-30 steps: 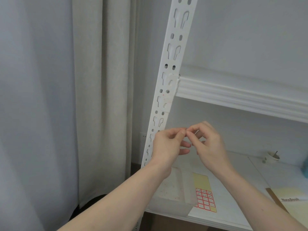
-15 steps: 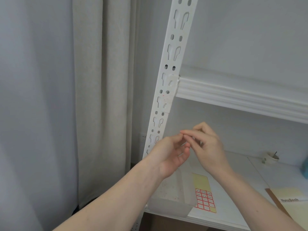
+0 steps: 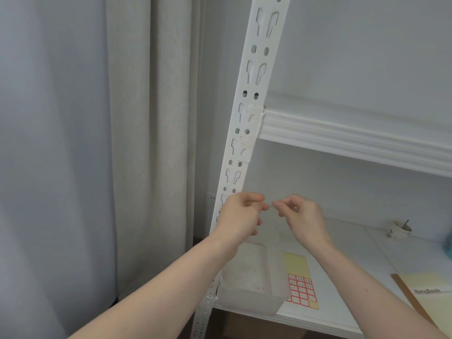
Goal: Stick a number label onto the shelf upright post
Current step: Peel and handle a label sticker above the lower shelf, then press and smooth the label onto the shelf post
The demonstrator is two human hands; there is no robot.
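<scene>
The white slotted shelf upright post (image 3: 254, 77) leans up through the middle of the view. My left hand (image 3: 241, 215) is in front of its lower part, fingers curled, thumb over the index finger. My right hand (image 3: 303, 216) is just to the right, thumb and index tips pinched together. A small gap separates the two hands. The number label is too small to see clearly; earlier a white sliver showed in the right hand's pinch. A yellow label sheet (image 3: 302, 288) with red-framed number labels lies on the lower shelf board (image 3: 354, 253).
A clear plastic box (image 3: 252, 297) stands on the lower shelf next to the post. The upper shelf beam (image 3: 342, 138) runs right from the post. A notebook (image 3: 428, 289) and a small white pot (image 3: 400, 230) sit at the right. Curtains (image 3: 146, 143) hang at the left.
My fingertips were touching in front of the post; now the hands have drawn apart, the left one shifting slightly left and the right one to the right.
</scene>
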